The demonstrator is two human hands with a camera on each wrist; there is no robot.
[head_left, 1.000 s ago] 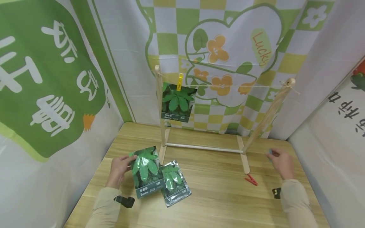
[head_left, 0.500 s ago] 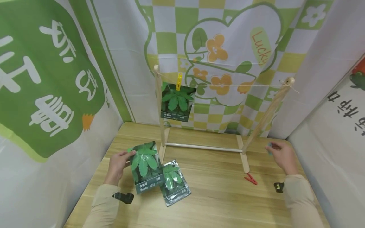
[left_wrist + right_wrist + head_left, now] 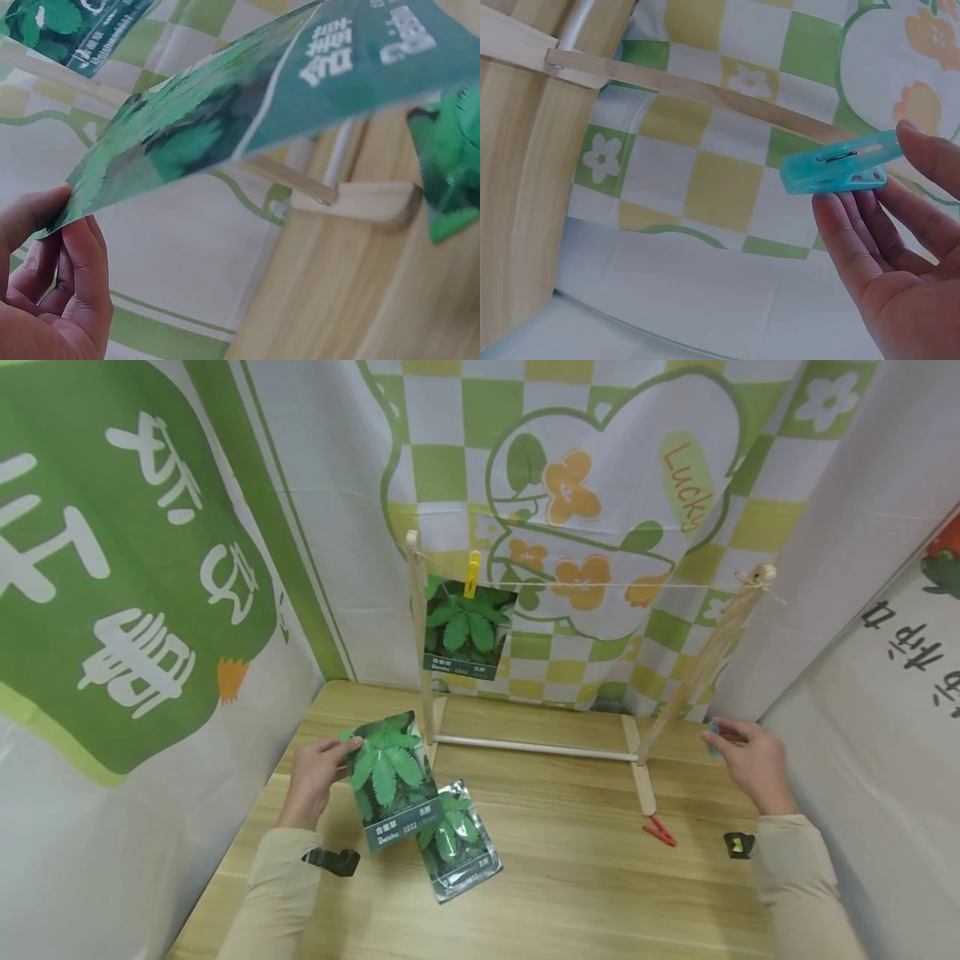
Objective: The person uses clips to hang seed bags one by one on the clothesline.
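Observation:
My left hand (image 3: 315,777) pinches a green seed packet (image 3: 390,781) by its upper left edge, lifted above the table. In the left wrist view thumb and fingers grip the packet's (image 3: 202,127) corner. Between the thumb and fingers of my right hand (image 3: 753,764) is a light blue clothespin (image 3: 836,165), its jaws seemingly together. A second seed packet (image 3: 461,852) lies on the table, partly covered in the head view by the held one. Another packet (image 3: 468,631) hangs from the string (image 3: 600,584) under a yellow clothespin (image 3: 472,575).
A wooden frame (image 3: 693,668) with a white bottom rod (image 3: 536,749) carries the string between two posts. A red clothespin (image 3: 660,832) lies by its right foot. Printed curtains (image 3: 570,410) enclose the table (image 3: 570,868) at the back and sides.
My left hand has raised the seed packet slightly, away from the table. My right hand has lifted a little with the blue clothespin. The hanging packet and red clothespin stay put.

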